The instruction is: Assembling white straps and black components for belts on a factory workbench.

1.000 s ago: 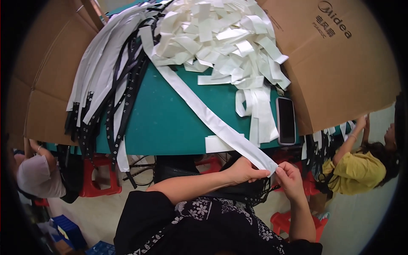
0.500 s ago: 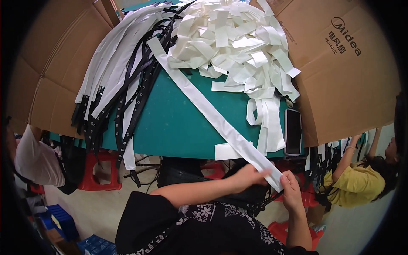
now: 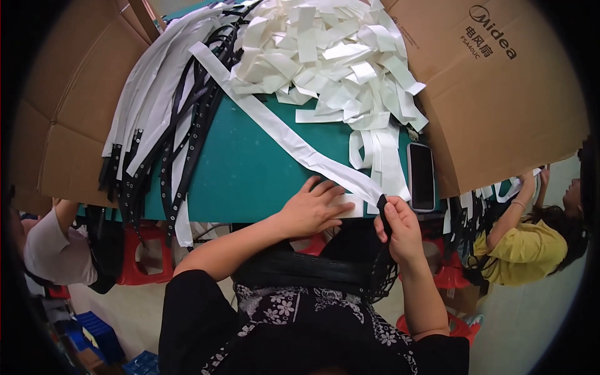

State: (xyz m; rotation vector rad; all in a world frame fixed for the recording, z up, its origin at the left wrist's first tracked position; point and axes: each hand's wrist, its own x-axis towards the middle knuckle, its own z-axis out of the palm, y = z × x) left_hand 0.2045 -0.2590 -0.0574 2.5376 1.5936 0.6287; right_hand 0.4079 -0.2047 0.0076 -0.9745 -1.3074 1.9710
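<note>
A long white-wrapped belt (image 3: 275, 131) runs slantwise across the green table, its far end against the pile of white paper strips (image 3: 325, 56). A black end piece (image 3: 382, 206) shows at its near end, and my right hand (image 3: 403, 228) pinches it there at the table's front edge. My left hand (image 3: 315, 209) lies palm down at the same edge with fingers spread, over a short white strip (image 3: 355, 205) that it partly covers. Black belts with metal eyelets (image 3: 381, 275) hang at my lap below the right hand.
Many belts, partly white-wrapped (image 3: 150, 94), drape over the left of the table. A phone (image 3: 421, 178) lies at the right edge. Cardboard boxes (image 3: 69, 112) (image 3: 500, 112) wall both sides. Red stools (image 3: 147, 256) stand below. A person in yellow (image 3: 531, 244) works at right, another (image 3: 59, 244) at left.
The near end of the wrapped belt has moved up onto the table edge, and its black end now shows. My left hand has left the belt and opened flat on the table edge.
</note>
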